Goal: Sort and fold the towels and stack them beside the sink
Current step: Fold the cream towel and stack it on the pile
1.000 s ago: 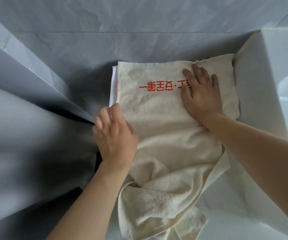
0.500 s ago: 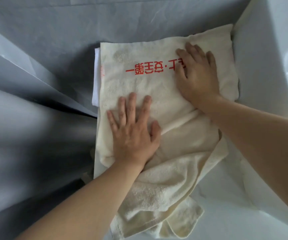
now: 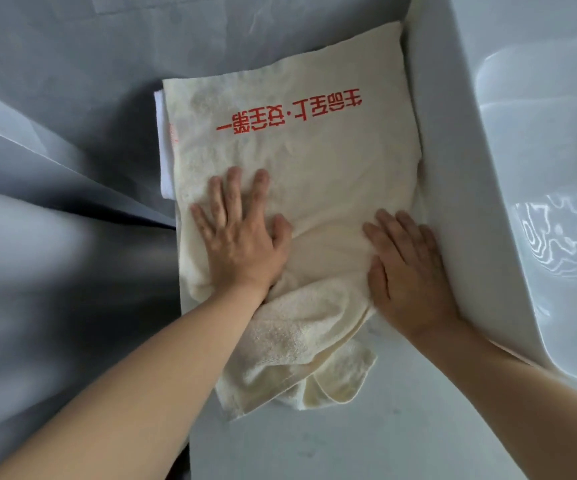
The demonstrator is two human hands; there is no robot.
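Beside the white sink [image 3: 453,209], a cream towel [image 3: 300,161] lies over a white towel [image 3: 164,147]; left hand [image 3: 242,244] and right hand [image 3: 408,275] press it, fingers flat.

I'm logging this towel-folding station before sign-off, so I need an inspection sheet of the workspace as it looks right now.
Surface: pale grey counter, bare part nearest the camera.
Job's things: cream towel with red lettering spread flat against the sink's side; its near end is bunched and unfolded. A white towel shows at its left edge, underneath.
Clutter: nothing seen.
Grippers: left hand flat, pressing the cream towel; right hand flat on the towel's right near part, beside the sink.
Cables: nothing seen.
Surroundings: white sink on the right, with water in the basin; grey marbled wall behind.
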